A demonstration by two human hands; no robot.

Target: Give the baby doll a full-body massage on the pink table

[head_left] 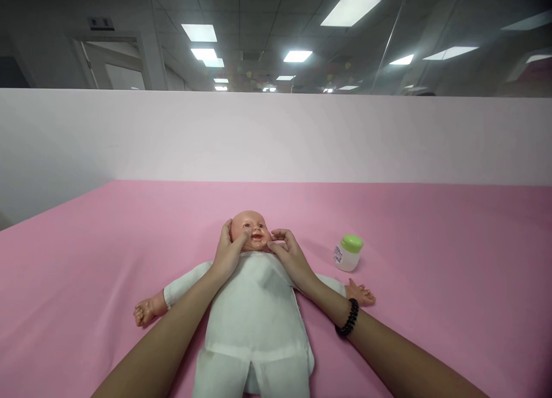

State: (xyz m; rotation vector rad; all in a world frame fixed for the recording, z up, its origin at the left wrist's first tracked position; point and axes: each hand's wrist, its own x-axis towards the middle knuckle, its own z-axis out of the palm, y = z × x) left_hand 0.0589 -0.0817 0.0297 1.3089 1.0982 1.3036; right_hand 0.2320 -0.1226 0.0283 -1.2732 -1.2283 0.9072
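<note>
A baby doll [259,306] in a white cloth outfit lies on its back, its arms spread and its bare plastic head pointing away from me. My left hand [227,251] cups one side of the head, thumb across the cheek and fingers along the temple. At the opposite cheek and jaw is my right hand [293,257], its thumb and fingers slightly bent and apart, fingertips at the edge of the face. A small clear jar [347,259] with a green lid stands upright to the right, touched by neither hand.
Pink cloth [452,271] covers the table, with faint creases at the left. A low white partition [276,136] rises along the far edge, with a dark glass pane above it showing ceiling lights. A black beaded bracelet [348,318] circles my right wrist.
</note>
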